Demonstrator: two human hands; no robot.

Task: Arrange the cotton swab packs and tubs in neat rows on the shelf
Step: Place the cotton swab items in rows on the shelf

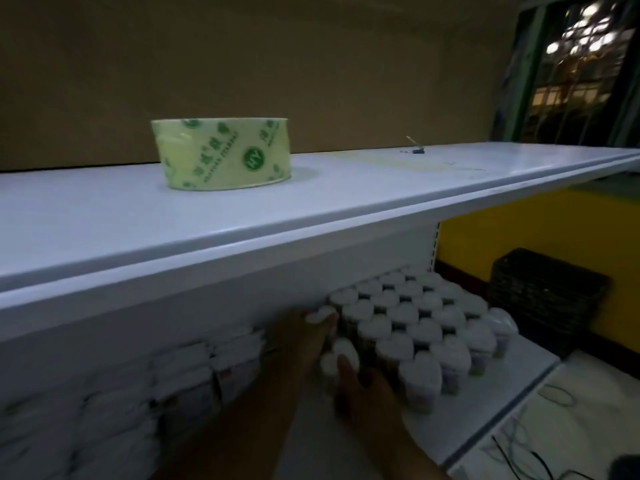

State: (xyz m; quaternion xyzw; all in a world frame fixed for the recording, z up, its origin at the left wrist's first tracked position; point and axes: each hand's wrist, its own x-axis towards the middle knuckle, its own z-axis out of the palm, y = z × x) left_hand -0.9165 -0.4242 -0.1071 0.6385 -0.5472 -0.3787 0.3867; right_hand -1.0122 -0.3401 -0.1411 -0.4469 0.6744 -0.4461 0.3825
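On the lower white shelf (pixel 519 382) stand several rows of cotton swab tubs (pixel 426 317) with white heart-shaped lids. Left of them lie stacked, blurred cotton swab packs (pixel 214 372). My left hand (pixel 304 337) reaches in at the left edge of the tubs, its fingers around one white-lidded tub (pixel 320 314). My right hand (pixel 363 393) grips another tub (pixel 337 356) at the front left corner of the group, thumb on its lid.
The upper shelf (pixel 311 216) juts out above, bearing a roll of clear tape with green print (pixel 221 154) and a small clip (pixel 417 150). A dark woven basket (pixel 547 299) stands at the right before a yellow wall. A lower surface with cables (pixel 554 420) lies at the bottom right.
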